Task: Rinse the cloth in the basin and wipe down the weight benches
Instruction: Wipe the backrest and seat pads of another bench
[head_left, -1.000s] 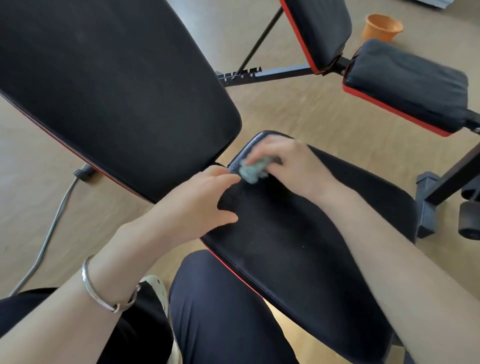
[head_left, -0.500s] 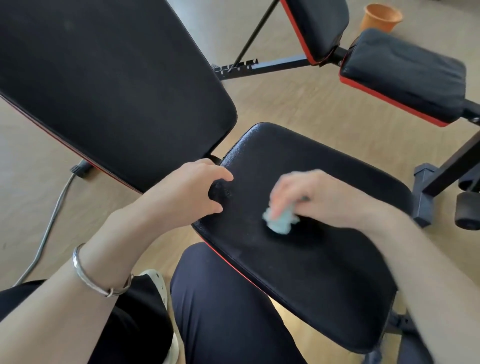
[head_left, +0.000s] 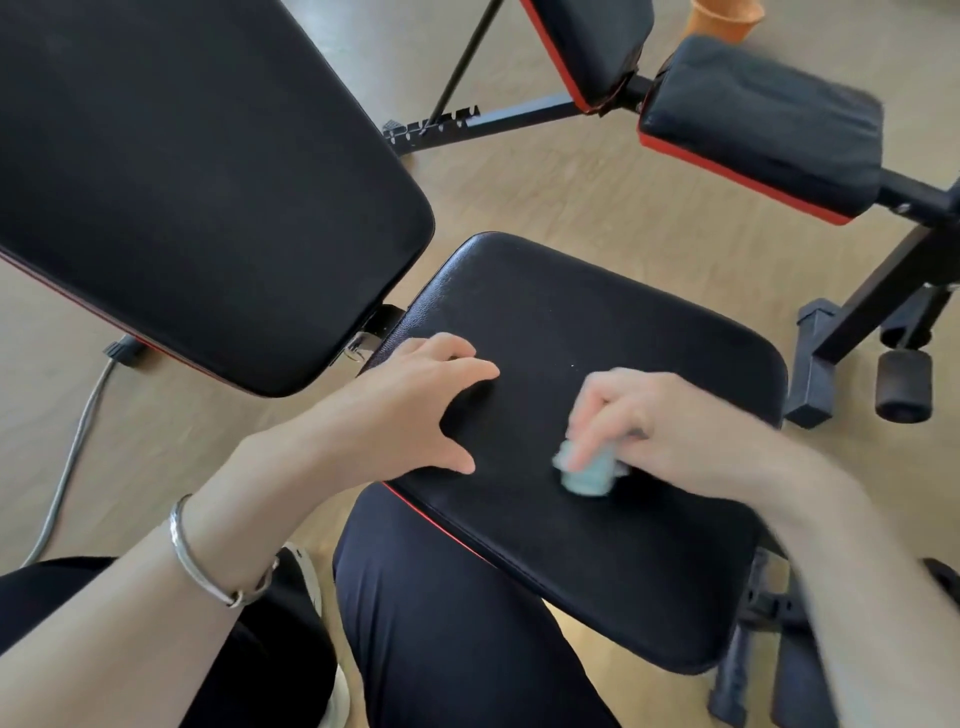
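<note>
Cloth (head_left: 587, 475), bunched into a small pale-green wad, lies on the seat pad (head_left: 597, 312) of the nearer weight bench, close to the pad's near edge and about midway along it. My right hand (head_left: 654, 421) is on top of it, fingers curled down and pinching the wad against the vinyl; the hand is blurred, so I cannot tell exactly how each finger sits.

What matters for my next stroke is that most of the bare pad lies to the far side and to the right of the cloth, while only a thin strip remains on the near side. The seat runs lengthwise from the hinge at the far left toward the near right, so I judge a sweep along that line would cover the most.

My left hand (head_left: 415, 400) rests flat on the pad's left end, fingers spread and holding nothing, well apart from the cloth. It is the farther hand and looks to be only bracing.

Farther left stands the back pad (head_left: 208, 182). A second bench (head_left: 758, 119) waits at the far right, with an orange tub (head_left: 722, 21) just beyond it, possibly the basin.
</note>
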